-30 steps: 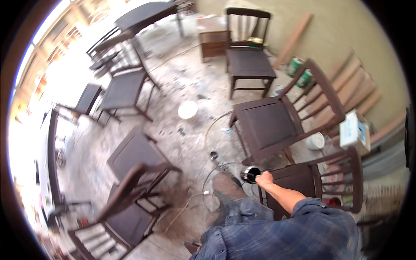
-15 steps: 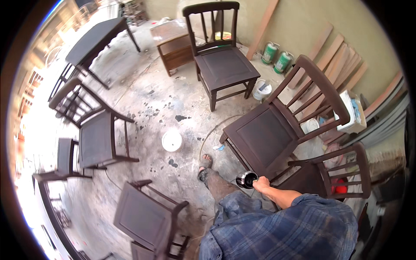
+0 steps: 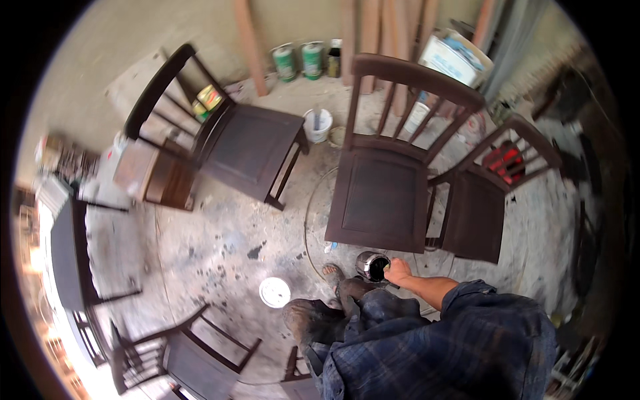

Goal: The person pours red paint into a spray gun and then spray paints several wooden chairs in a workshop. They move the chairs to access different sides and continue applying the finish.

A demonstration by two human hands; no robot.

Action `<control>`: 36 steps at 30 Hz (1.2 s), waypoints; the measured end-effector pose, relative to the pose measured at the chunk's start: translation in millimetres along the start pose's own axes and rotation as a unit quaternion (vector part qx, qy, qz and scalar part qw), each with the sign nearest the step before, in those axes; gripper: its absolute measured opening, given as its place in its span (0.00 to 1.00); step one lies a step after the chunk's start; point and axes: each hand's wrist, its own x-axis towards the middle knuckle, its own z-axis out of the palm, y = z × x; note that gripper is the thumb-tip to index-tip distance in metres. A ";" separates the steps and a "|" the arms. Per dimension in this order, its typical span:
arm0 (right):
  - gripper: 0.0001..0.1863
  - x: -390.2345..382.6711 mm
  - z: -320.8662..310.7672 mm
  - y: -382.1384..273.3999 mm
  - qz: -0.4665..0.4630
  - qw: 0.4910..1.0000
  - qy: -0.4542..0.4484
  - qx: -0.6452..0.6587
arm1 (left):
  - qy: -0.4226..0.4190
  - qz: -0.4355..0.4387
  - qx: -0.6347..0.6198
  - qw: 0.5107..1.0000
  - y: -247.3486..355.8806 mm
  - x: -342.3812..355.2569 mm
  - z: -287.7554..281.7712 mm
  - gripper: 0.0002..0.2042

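Observation:
My right hand (image 3: 399,271) grips the rim of a small open metal can (image 3: 371,266) with dark liquid inside, held low in front of my knees. Just beyond the can stands a dark brown wooden chair (image 3: 383,193) with a slatted back, and a second dark chair (image 3: 477,213) touches its right side. My left hand is out of sight. My blue plaid sleeve (image 3: 493,333) and worn trousers (image 3: 327,320) fill the lower edge.
A third dark chair (image 3: 247,150) stands to the left, beside a small brown cabinet (image 3: 150,175). A white lid (image 3: 275,292) lies on the stained concrete floor. Green tins (image 3: 298,61), a white bucket (image 3: 317,124) and planks line the far wall. More chairs (image 3: 193,353) stand lower left.
The view has swung right and toward the wall, so the chairs now sit straight ahead. My right hand still holds the can in front of my legs.

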 end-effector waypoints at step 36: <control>0.25 -96.9 374.2 -15.6 0.626 0.642 0.136 0.420 | -0.482 0.428 0.506 0.573 213.9 343.4 -44.4 0.18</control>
